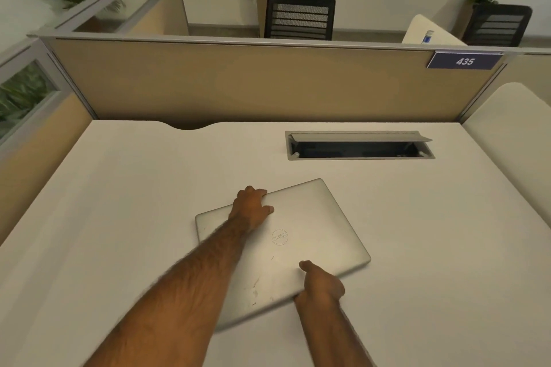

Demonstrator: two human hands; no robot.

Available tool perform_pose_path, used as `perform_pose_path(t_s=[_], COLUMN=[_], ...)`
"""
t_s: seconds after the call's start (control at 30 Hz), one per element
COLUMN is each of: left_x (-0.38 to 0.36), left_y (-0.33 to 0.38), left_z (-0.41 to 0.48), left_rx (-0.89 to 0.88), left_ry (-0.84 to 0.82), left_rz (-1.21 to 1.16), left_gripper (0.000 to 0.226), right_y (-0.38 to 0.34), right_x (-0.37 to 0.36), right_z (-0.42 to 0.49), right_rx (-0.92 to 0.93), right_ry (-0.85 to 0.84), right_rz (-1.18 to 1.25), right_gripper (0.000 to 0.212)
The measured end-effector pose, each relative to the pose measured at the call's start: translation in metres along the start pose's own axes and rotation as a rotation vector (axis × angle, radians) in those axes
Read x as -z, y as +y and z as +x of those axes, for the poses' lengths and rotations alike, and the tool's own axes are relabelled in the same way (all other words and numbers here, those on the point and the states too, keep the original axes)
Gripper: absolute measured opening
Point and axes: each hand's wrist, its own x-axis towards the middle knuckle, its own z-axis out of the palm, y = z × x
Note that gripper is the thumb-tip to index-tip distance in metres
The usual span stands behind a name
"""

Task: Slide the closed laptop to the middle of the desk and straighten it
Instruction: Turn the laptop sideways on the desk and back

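Observation:
A closed silver laptop [313,223] lies on the white desk [119,202], near the middle and turned counter-clockwise, its far edge rising to the right. My left hand [252,207] grips its far edge, fingers curled over the rim and thumb on the lid. My right hand [322,283] holds the near edge, thumb on top and fingers under or against the side. My left forearm lies across the laptop's left part and hides it.
An open cable hatch [359,145] is set into the desk behind the laptop. A tan partition [253,80] with a "435" plate [464,61] closes the back. Another desk surface [512,128] adjoins at the right. Chairs and plants stand beyond.

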Motion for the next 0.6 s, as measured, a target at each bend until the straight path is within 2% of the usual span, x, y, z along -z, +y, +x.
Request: perform_pose_path(t_s=[0.2,0.43,0.6], left_x=[0.002,0.008,0.011], left_y=[-0.008,-0.015,-0.019], left_z=[0.002,-0.004,-0.012], left_rx=[-0.002,0.037,0.072], left_ry=[-0.022,0.037,0.080], left_rz=[-0.081,-0.160,-0.229], left_gripper=[0.062,0.059,0.057], right_y=[-0.004,-0.021,-0.040], right_x=[-0.001,0.000,0.000], right_z=[-0.004,0.002,0.009], right_rx=[0.035,0.117,0.201], right_ry=[0.097,0.130,0.130], right_rz=[-0.018,-0.121,-0.136], right_gripper=[0.066,0.059,0.063])
